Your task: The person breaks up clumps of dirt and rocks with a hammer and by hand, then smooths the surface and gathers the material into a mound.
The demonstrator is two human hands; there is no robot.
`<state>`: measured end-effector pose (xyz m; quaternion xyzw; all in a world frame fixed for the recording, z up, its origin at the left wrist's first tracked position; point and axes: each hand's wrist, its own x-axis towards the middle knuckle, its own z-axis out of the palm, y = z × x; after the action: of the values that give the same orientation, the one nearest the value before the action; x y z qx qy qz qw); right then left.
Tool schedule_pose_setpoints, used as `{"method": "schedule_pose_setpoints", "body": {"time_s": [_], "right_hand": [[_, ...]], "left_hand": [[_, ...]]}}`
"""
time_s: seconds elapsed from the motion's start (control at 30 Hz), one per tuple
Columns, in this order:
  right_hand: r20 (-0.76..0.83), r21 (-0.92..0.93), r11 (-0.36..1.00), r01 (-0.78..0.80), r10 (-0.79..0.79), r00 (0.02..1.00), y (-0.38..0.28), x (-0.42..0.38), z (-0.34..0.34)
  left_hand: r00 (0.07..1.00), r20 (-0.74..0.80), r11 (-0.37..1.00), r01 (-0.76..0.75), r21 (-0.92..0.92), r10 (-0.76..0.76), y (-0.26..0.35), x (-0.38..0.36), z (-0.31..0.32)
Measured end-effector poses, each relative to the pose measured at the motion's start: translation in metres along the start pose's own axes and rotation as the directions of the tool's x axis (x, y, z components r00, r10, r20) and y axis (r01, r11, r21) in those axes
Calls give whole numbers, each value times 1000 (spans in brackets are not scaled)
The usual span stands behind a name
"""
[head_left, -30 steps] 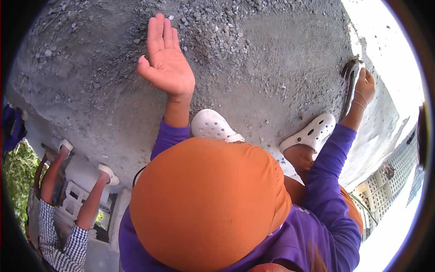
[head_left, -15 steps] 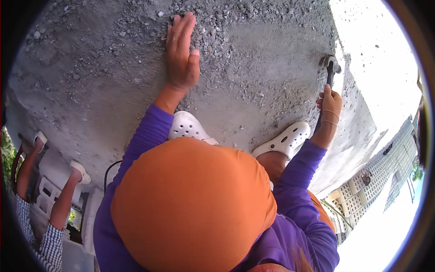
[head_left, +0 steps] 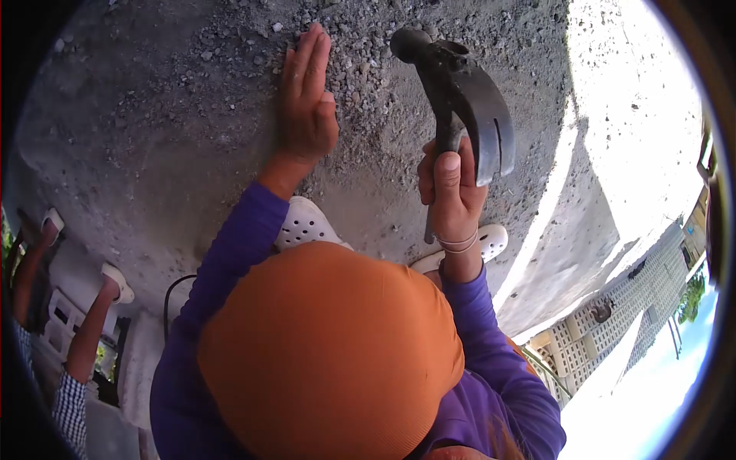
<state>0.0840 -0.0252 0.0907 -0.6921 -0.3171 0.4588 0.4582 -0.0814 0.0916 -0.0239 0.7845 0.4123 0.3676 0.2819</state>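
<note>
My right hand (head_left: 458,195) is wrapped round the handle of a claw hammer (head_left: 452,84), thumb along the shaft. The dark metal head is raised close to the camera, with its round striking face toward the upper left and its split claw curving down at the right. My left hand (head_left: 308,115) lies on the grey ground with fingers stretched forward and thumb beside them. Small loose stones (head_left: 356,77) are scattered around its fingertips.
White perforated clogs (head_left: 305,224) are on my feet below my hands. An orange-covered knee or bulge (head_left: 330,345) fills the lower middle. Another person's leg (head_left: 92,330) shows at left. Bright sunlit ground (head_left: 636,115) lies right, near stacked hollow blocks (head_left: 598,330).
My right hand has lifted the hammer from the ground near the sunlit strip, bringing it up and left toward the camera. My left hand stays in nearly the same place.
</note>
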Motion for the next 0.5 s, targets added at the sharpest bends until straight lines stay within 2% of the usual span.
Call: {"method": "schedule_pose_setpoints", "body": {"time_s": [0.07,0.1,0.17,0.2,0.27,0.3,0.4,0.47,0.5], "right_hand": [[-72,-196,979,54,-69,995,23,10,17],[-68,-205,977,59,-74,995,35,13,16],[32,-289,957,17,-8,999,43,24,19],[41,-291,956,35,-24,999,45,28,18],[-23,-60,997,-47,46,999,13,15,20],[-31,12,999,-30,30,999,-5,13,21],[-80,-127,953,274,-285,955,-1,15,23],[-51,-384,882,273,-316,947,28,27,30],[-49,-341,940,-26,10,999,28,29,31]], "left_hand": [[1000,-19,1000,6,-5,-6,1,2,1],[1000,2,1000,4,26,-4,2,3,1],[1000,8,998,-6,58,5,0,6,2],[1000,18,997,-19,72,18,-2,7,2],[998,60,997,0,74,-4,1,-3,1],[999,54,998,4,65,-7,2,-1,0],[999,34,999,-4,52,2,1,1,2],[1000,16,999,-22,44,21,0,3,3],[1000,24,999,-8,50,6,0,2,3]]}}
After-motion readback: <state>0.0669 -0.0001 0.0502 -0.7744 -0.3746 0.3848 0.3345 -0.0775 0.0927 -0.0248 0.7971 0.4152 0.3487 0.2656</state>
